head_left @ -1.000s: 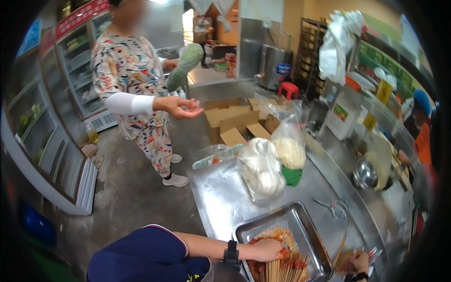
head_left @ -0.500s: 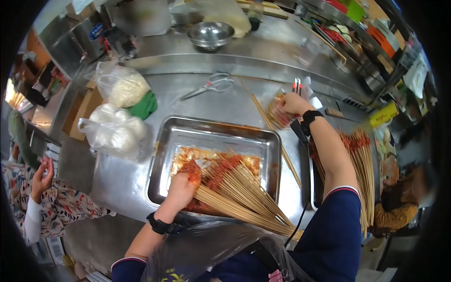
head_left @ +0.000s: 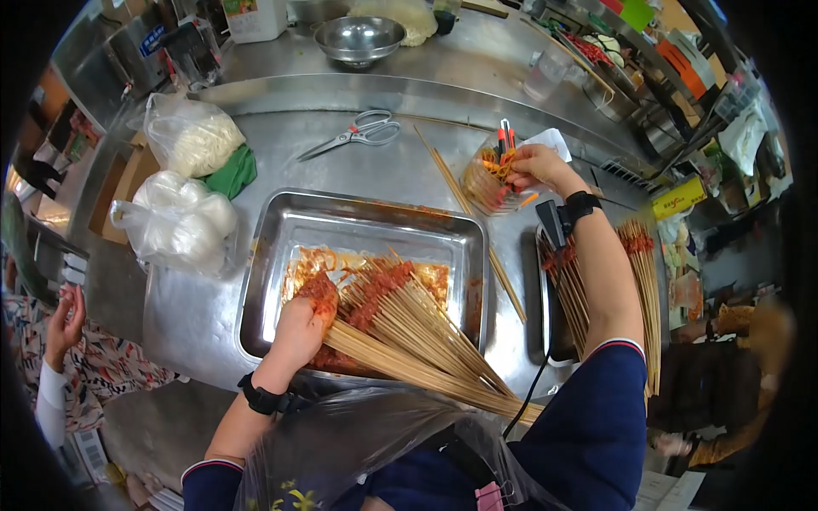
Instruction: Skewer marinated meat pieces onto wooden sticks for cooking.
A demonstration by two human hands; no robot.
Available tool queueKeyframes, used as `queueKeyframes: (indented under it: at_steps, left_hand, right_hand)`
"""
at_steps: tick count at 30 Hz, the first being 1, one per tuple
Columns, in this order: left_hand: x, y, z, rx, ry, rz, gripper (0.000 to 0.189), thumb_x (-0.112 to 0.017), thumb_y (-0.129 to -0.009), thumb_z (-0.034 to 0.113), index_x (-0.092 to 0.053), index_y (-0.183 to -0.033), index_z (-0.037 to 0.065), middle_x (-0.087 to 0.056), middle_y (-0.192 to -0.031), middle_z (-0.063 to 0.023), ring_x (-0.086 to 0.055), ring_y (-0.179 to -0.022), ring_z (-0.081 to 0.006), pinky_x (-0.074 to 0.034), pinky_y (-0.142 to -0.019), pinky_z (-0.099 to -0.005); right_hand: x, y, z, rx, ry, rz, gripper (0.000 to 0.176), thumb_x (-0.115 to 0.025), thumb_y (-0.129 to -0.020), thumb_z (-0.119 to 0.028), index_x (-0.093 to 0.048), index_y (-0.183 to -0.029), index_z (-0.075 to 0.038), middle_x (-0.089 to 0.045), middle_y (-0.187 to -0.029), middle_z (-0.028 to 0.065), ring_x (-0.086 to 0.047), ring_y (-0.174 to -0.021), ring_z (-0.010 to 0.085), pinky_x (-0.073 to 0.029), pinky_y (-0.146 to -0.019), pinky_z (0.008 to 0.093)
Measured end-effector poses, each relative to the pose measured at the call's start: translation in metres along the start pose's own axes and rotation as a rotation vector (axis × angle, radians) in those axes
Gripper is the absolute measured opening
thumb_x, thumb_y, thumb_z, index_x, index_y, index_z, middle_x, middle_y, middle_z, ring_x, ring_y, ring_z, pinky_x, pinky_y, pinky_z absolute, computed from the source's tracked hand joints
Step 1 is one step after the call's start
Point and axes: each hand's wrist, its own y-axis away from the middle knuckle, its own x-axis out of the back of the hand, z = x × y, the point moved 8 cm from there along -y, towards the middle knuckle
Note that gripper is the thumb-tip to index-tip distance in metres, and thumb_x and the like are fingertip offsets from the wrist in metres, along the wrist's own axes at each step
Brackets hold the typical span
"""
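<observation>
My left hand [head_left: 300, 328] rests in the steel tray [head_left: 281, 230], pressed on red marinated meat beside a fan of bamboo skewers [head_left: 409, 341] whose bare ends stick out over the near edge. My right hand [head_left: 532, 166] reaches into a small clear container [head_left: 487, 183] of orange and red pieces, fingers pinched on some of them. Both wrists wear black bands.
Scissors [head_left: 358, 134] lie behind the tray, loose sticks [head_left: 464, 209] to its right. Two white-filled plastic bags [head_left: 179, 221] and a green cloth [head_left: 230, 173] sit at left. Finished skewers [head_left: 567, 285] fill a tray at right. A steel bowl [head_left: 358, 38] stands far back. Another person's hand [head_left: 66, 315] shows at left.
The view swung from the room down to the counter, then shifted slightly. My right hand stays at the small container; my left hand stays on the meat in the tray.
</observation>
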Motion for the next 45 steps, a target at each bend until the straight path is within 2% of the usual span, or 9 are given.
queueKeyframes:
  at_steps: [5,11,17,19,23,25,30,38,45]
  left_hand:
    - [0.006,-0.002,0.006,-0.009,0.064,0.074,0.023,-0.052,-0.078,0.016,-0.058,-0.074,-0.006,-0.055,-0.069,-0.0264,-0.054,-0.068,-0.0421,-0.042,-0.061,-0.0458]
    - [0.005,-0.003,0.008,0.02,0.053,0.044,0.025,-0.051,-0.08,0.018,-0.058,-0.074,-0.006,-0.055,-0.069,-0.0262,-0.055,-0.069,-0.0417,-0.042,-0.06,-0.0452]
    - [0.004,-0.003,0.005,-0.031,0.111,0.09,0.026,-0.052,-0.08,0.018,-0.057,-0.072,-0.005,-0.054,-0.067,-0.0257,-0.054,-0.067,-0.0416,-0.041,-0.058,-0.0446]
    - [-0.001,-0.004,0.0,0.021,0.006,-0.017,0.021,-0.048,-0.081,0.012,-0.057,-0.086,-0.006,-0.056,-0.077,-0.0257,-0.055,-0.073,-0.0381,-0.043,-0.064,-0.0386]
    - [0.001,-0.004,0.004,0.055,-0.022,-0.048,0.021,-0.046,-0.08,0.008,-0.057,-0.091,-0.006,-0.056,-0.081,-0.0264,-0.055,-0.076,-0.0398,-0.044,-0.067,-0.0381]
    - [0.003,-0.005,0.003,-0.018,0.015,0.056,0.022,-0.051,-0.079,0.015,-0.056,-0.075,-0.006,-0.054,-0.069,-0.0257,-0.053,-0.067,-0.0412,-0.041,-0.059,-0.0432]
    - [0.009,-0.007,0.012,-0.084,0.02,0.112,0.027,-0.054,-0.079,0.017,-0.055,-0.066,-0.006,-0.052,-0.062,-0.0259,-0.052,-0.062,-0.0421,-0.04,-0.055,-0.046]
    - [0.004,-0.004,0.0,-0.065,0.025,0.113,0.026,-0.055,-0.079,0.017,-0.056,-0.066,-0.006,-0.052,-0.062,-0.0255,-0.052,-0.062,-0.0421,-0.039,-0.055,-0.0459]
    - [-0.002,-0.003,-0.002,0.001,-0.029,-0.024,0.02,-0.045,-0.078,0.006,-0.057,-0.089,-0.005,-0.056,-0.081,-0.0265,-0.055,-0.077,-0.0405,-0.043,-0.066,-0.0399]
  right_hand:
    - [-0.004,0.002,-0.008,0.054,0.477,-0.028,0.014,-0.065,-0.072,-0.007,-0.063,-0.084,0.0,-0.062,-0.067,0.0044,-0.061,-0.055,0.0131,-0.049,-0.045,0.025]
    - [-0.015,0.011,-0.077,0.587,0.975,0.448,0.017,-0.06,-0.067,-0.01,-0.064,-0.081,-0.003,-0.063,-0.072,0.0158,-0.063,-0.068,0.0269,-0.05,-0.061,0.0363]
    - [-0.057,-0.026,-0.062,0.497,1.304,0.306,0.013,-0.057,-0.069,-0.008,-0.067,-0.077,-0.005,-0.064,-0.083,0.0162,-0.062,-0.08,0.0321,-0.05,-0.07,0.0383]
    - [-0.058,-0.039,-0.052,0.534,1.319,0.293,0.013,-0.058,-0.069,-0.009,-0.067,-0.078,-0.005,-0.064,-0.083,0.0163,-0.062,-0.08,0.0324,-0.05,-0.07,0.0382]
    - [-0.048,-0.041,-0.056,0.502,1.198,0.257,0.015,-0.063,-0.066,-0.012,-0.067,-0.079,-0.005,-0.064,-0.08,0.0157,-0.061,-0.078,0.0322,-0.049,-0.07,0.0378]
    - [-0.038,-0.02,-0.066,0.515,1.05,0.307,0.018,-0.067,-0.063,-0.015,-0.068,-0.078,-0.006,-0.064,-0.077,0.0143,-0.06,-0.075,0.0319,-0.048,-0.07,0.0384]
    - [-0.012,-0.019,-0.051,0.332,0.56,0.153,0.016,-0.064,-0.076,-0.005,-0.066,-0.09,0.003,-0.065,-0.072,0.0087,-0.062,-0.058,0.0116,-0.051,-0.055,0.0239]
    - [0.008,0.0,-0.047,0.16,-0.065,0.113,0.025,-0.061,-0.083,-0.012,-0.059,-0.1,0.007,-0.063,-0.08,0.0072,-0.061,-0.066,0.0088,-0.05,-0.057,0.0168]
    - [0.027,0.026,-0.064,0.165,-0.155,0.094,0.029,-0.061,-0.085,-0.02,-0.058,-0.101,0.004,-0.062,-0.079,0.0042,-0.058,-0.063,0.0052,-0.049,-0.059,0.0147]
